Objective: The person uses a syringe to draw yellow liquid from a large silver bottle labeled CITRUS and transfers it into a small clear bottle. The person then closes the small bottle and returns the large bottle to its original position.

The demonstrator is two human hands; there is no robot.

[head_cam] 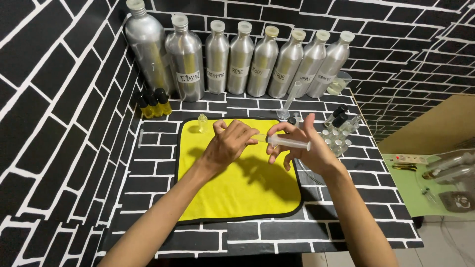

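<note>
Biggest stuff first: a row of eight silver aluminium bottles (237, 57) lines the back wall, all capped, so no telling what's inside them. They stand on a table (148, 163) covered in a black-and-white brick pattern. A yellow cloth (232, 193) with a dark edge lies flat in the middle.

Over the cloth, the right hand (309, 148) grips a clear plastic syringe (287, 143), held roughly level with its tip pointing left. The left hand (227, 143) is curled shut around something small right at that tip; can't make out what, the fingers hide it.

Behind the right hand is a bunch of small clear glass vials (339, 138), a couple with black caps, partly blocked by the wrist. A tall thin measuring cylinder (291, 101) stands just ahead of the big bottles, and a glass beaker (340, 83) with a bit of yellowish liquid sits at the row's right end.

At back left, three small dark-capped bottles (153, 104) hold yellow liquid. One tiny clear vial (202, 123) stands uncapped on the cloth's far edge.
</note>
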